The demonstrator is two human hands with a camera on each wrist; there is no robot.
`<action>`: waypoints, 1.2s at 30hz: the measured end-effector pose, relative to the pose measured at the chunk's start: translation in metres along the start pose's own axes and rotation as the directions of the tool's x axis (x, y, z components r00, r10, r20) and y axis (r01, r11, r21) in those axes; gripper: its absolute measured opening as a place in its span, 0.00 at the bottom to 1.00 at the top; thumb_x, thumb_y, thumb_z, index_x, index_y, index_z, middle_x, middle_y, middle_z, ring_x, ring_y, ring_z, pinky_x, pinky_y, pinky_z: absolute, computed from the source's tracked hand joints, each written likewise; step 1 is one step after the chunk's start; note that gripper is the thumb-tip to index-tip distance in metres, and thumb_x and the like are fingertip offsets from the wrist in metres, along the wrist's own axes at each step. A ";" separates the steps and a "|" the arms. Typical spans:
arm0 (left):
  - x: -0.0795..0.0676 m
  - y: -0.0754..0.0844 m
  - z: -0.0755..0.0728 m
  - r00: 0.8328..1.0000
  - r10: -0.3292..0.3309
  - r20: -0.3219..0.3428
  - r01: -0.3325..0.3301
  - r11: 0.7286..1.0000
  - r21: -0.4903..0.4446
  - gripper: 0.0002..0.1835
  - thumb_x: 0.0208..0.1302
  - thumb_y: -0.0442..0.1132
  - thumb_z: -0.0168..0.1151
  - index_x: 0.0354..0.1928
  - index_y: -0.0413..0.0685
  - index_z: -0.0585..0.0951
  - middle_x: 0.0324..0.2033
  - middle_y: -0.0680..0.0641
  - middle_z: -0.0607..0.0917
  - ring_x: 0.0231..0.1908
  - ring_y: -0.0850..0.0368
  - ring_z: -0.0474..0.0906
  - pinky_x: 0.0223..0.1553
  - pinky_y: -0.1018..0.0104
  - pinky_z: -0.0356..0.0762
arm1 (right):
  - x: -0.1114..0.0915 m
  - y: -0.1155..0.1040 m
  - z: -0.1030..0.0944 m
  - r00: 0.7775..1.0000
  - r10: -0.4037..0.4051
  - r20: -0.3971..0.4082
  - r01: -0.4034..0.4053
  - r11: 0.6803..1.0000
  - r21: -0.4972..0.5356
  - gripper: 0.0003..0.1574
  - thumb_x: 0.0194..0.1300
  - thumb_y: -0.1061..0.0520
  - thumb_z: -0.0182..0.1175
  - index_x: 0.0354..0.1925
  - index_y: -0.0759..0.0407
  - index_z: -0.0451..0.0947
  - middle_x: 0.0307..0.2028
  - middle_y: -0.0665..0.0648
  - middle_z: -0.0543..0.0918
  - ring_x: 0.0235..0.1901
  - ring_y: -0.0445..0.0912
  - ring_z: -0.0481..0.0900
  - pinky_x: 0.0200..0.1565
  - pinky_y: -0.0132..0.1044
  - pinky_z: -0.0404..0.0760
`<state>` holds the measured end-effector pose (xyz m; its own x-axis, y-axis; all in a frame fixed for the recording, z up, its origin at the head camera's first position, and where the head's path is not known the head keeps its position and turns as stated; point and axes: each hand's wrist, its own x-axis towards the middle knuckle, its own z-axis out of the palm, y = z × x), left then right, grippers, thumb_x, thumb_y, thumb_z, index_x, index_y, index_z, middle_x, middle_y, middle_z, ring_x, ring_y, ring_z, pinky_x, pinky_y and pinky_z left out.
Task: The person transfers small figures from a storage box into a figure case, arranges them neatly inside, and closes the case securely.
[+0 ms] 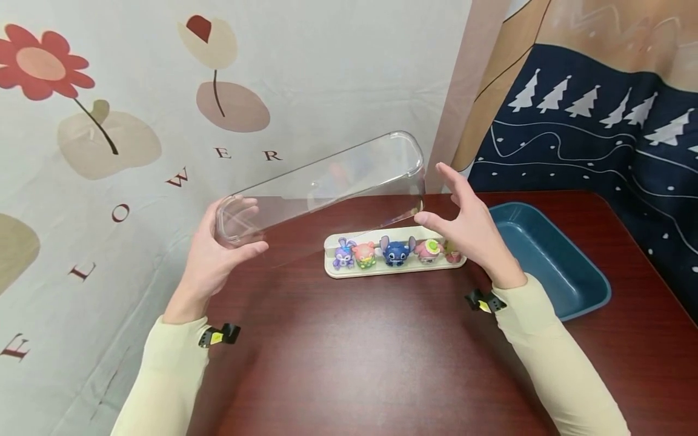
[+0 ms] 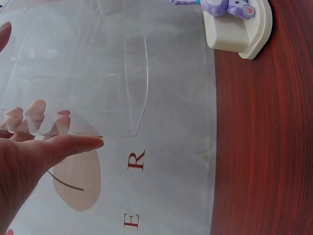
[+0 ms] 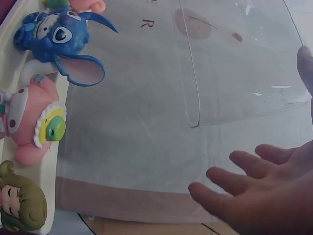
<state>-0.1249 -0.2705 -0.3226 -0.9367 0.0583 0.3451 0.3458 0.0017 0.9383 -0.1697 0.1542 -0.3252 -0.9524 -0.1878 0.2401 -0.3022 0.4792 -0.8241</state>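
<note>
A clear plastic cover (image 1: 327, 172) is held up above the table, tilted with its right end higher. My left hand (image 1: 209, 254) grips its left end; in the left wrist view, fingertips show through the transparent wall of the cover (image 2: 107, 73). At the other end, my right hand (image 1: 466, 227) has its fingers spread and straight, close to the cover; whether the thumb touches it I cannot tell. Below stands a cream display base (image 1: 349, 274) carrying a row of several small figurines, among them a blue big-eared one (image 3: 56, 36) and a pink one (image 3: 32, 117).
A dark blue tray (image 1: 597, 300) lies on the right of the brown wooden table (image 1: 382, 363), beside my right forearm. Behind the table hangs a pale cloth (image 1: 338, 72) printed with flowers and letters. A navy cloth (image 1: 578, 142) with white trees hangs at the right.
</note>
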 end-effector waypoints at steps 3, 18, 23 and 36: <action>0.001 0.001 0.002 1.000 -0.020 0.017 0.019 0.998 0.057 0.44 0.49 0.13 0.72 0.69 0.45 0.71 0.62 0.43 0.79 0.56 0.54 0.82 0.49 0.63 0.84 | 0.002 0.002 -0.001 0.999 -0.025 0.026 0.024 0.998 0.054 0.57 0.64 0.44 0.72 0.82 0.45 0.53 0.80 0.51 0.59 0.78 0.50 0.55 0.74 0.59 0.59; 0.010 0.008 0.022 0.995 -0.088 0.054 0.063 0.932 0.357 0.46 0.51 0.29 0.81 0.71 0.58 0.71 0.63 0.53 0.80 0.60 0.59 0.76 0.50 0.72 0.81 | -0.001 0.007 -0.008 0.997 -0.026 0.066 0.013 0.982 0.189 0.58 0.61 0.53 0.76 0.80 0.40 0.56 0.74 0.53 0.68 0.74 0.53 0.65 0.70 0.67 0.60; 0.013 0.009 0.028 0.993 -0.101 0.055 0.067 0.901 0.429 0.46 0.50 0.33 0.83 0.71 0.61 0.72 0.61 0.56 0.80 0.58 0.61 0.74 0.50 0.75 0.76 | -0.004 0.011 -0.012 0.998 -0.045 0.046 0.035 0.978 0.207 0.58 0.62 0.54 0.75 0.81 0.39 0.54 0.74 0.54 0.68 0.72 0.56 0.69 0.70 0.66 0.63; 0.023 0.000 0.048 0.982 -0.134 0.131 0.076 0.925 0.373 0.47 0.52 0.36 0.83 0.73 0.57 0.69 0.64 0.56 0.78 0.55 0.57 0.78 0.48 0.70 0.81 | -0.013 0.028 -0.028 1.000 0.012 0.016 -0.015 0.984 0.179 0.57 0.65 0.54 0.73 0.82 0.38 0.52 0.74 0.53 0.68 0.70 0.55 0.71 0.70 0.56 0.67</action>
<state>-0.1435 -0.2209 -0.3155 -0.9594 0.1878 0.2105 0.2684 0.3784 0.8859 -0.1672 0.1945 -0.3370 -0.9551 -0.1963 0.2218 -0.2763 0.3210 -0.9059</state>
